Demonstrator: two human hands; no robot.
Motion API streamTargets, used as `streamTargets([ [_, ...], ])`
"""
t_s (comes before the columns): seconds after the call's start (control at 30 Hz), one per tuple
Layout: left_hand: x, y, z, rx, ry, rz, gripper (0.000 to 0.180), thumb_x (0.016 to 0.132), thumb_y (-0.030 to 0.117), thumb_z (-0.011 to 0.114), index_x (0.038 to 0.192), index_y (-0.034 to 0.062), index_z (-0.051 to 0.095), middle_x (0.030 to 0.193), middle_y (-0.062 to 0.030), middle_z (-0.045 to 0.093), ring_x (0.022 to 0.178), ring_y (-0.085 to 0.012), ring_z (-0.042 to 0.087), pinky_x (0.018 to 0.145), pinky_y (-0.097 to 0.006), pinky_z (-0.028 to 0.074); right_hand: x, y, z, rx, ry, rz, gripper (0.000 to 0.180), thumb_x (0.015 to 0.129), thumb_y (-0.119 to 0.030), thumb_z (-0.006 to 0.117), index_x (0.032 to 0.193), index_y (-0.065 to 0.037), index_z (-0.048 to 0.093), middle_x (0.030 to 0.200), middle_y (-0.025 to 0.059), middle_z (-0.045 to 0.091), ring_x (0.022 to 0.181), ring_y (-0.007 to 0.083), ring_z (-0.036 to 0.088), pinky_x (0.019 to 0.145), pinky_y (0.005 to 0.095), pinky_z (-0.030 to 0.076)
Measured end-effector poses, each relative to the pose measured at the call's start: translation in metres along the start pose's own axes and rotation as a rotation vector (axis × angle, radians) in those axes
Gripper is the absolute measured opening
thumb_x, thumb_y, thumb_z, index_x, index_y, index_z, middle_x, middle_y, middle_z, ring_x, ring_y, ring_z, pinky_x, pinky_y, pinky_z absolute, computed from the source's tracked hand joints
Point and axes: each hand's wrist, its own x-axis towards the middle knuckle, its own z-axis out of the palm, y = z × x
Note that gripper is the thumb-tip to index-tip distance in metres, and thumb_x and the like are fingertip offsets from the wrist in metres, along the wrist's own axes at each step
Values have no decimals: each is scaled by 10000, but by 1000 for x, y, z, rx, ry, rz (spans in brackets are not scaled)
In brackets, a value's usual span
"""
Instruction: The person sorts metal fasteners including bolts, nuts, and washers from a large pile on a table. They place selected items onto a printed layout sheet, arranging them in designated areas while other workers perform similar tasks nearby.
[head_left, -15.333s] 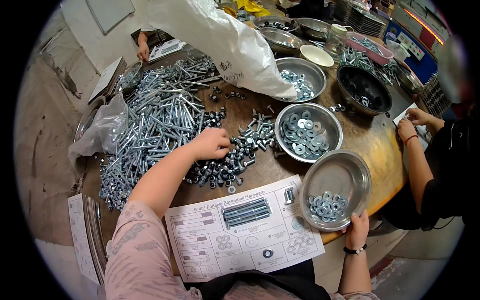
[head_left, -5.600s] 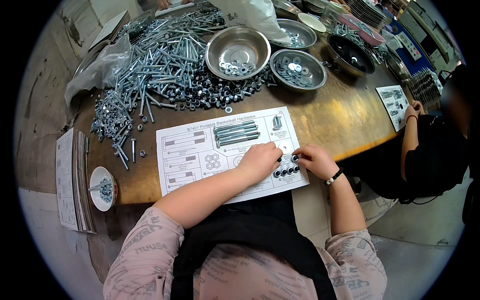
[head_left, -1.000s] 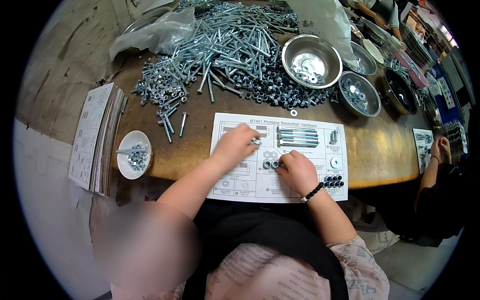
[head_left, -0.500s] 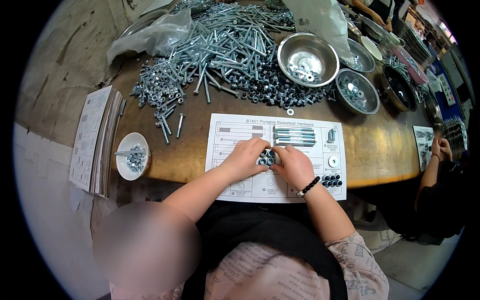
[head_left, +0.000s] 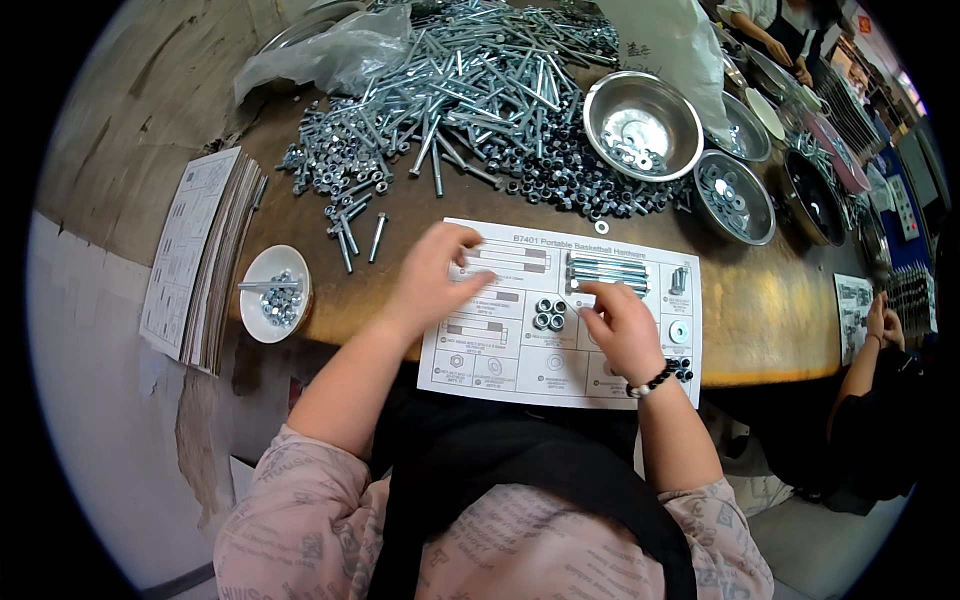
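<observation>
A white printed parts sheet (head_left: 520, 375) lies on the wooden table's near edge. My left hand (head_left: 435, 275) hovers over its left half, blurred, fingers loosely apart and nothing visible in it. My right hand (head_left: 618, 325), with a dark bead bracelet, rests on the sheet's right half, fingertips curled just below the long silver bolts (head_left: 606, 270) laid on the sheet. A small cluster of silver nuts (head_left: 548, 313) sits between my hands. A short bolt (head_left: 679, 281), a washer (head_left: 679, 331) and several dark nuts (head_left: 682, 369) lie at the sheet's right edge.
A big heap of bolts and nuts (head_left: 470, 100) covers the table's far side, with steel bowls (head_left: 642, 125) (head_left: 735, 195) of washers to the right. A small white dish (head_left: 275, 300) of nuts and a stack of sheets (head_left: 195, 260) lie left. Another person's hands (head_left: 880, 320) work at right.
Half a second ago both hands met at the nut cluster. My left hand has since pulled away to the left and my right hand has shifted right, leaving the nuts uncovered.
</observation>
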Motion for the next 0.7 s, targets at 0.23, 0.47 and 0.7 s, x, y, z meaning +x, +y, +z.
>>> streamTargets([
  [0.23,-53,-35,-69,74,320,-132,166,732,26,629,880,28,555,809,-45,523,637,-123,493,593,-239,420,11,-97,-61,1065,-346,23,312,797,1,454,1104,2,512,903,19,509,775,70,446,680,193,380],
  [0.47,-101,-66,-156,323,633,-294,143,785,45,598,924,21,570,783,-21,536,633,-84,464,577,-218,400,29,-216,-86,589,-666,-866,361,736,-195,604,983,52,512,761,129,554,546,129,504,478,242,415],
  [0.7,-122,-83,-191,490,382,-364,191,737,36,612,924,13,583,777,-90,563,650,-182,528,603,-291,434,13,-241,-86,312,-684,-1038,325,723,-179,606,950,32,509,751,114,548,541,130,501,473,242,414],
])
